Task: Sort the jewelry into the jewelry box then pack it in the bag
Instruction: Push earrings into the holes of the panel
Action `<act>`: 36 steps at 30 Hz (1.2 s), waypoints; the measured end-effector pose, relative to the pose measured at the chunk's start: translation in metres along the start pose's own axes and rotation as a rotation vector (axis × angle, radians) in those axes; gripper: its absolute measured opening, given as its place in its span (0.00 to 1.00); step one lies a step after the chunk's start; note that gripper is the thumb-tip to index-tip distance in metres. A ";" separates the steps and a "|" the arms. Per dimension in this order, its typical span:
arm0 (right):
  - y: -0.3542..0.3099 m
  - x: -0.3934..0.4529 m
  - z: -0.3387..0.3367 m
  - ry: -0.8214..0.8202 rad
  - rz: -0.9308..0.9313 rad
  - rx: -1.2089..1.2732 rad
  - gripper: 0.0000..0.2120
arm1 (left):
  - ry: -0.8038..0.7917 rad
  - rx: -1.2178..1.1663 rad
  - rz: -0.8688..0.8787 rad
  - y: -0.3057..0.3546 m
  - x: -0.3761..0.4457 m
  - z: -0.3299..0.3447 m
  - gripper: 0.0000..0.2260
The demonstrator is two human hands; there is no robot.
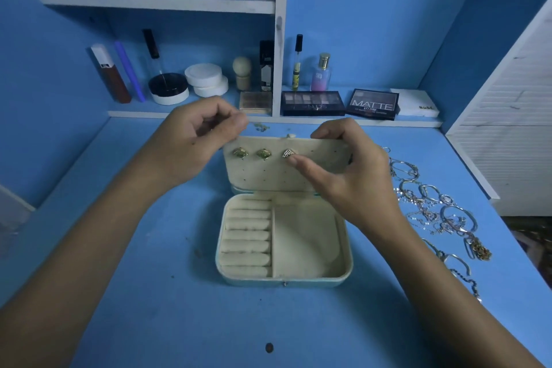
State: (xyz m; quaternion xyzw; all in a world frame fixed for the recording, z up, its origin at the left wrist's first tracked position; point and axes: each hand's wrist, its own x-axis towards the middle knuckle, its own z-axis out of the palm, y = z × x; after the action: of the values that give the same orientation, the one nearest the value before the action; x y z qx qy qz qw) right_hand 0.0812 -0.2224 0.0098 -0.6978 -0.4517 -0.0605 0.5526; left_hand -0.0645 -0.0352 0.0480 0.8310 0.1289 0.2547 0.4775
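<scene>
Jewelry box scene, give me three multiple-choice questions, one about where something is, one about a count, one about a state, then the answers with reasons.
1. Where does the loose jewelry pile lie?
A. Right of the jewelry box
B. Inside the box
C. On the shelf

2. How many earrings are pinned on the box lid?
A. One
B. Three
C. Six

3. What state is the box in?
A. Shut
B. Open, with its compartments bare
C. Open and full of rings

Answers:
1. A, the chains and bangles lie on the table beside the box's right side.
2. B, two gold earrings and one sparkly earring sit in the top row.
3. B, the lid stands up and the ring rolls and side tray hold nothing.
</scene>
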 end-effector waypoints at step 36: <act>0.054 0.034 0.021 -0.339 0.406 -0.279 0.22 | 0.157 0.249 -0.118 -0.078 -0.006 0.033 0.07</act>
State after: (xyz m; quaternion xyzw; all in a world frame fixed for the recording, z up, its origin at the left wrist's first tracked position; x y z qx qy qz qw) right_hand 0.1297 -0.1852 -0.0171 -0.8432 -0.3759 0.1074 0.3689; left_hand -0.0493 -0.0225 -0.0350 0.8521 0.2452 0.2725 0.3735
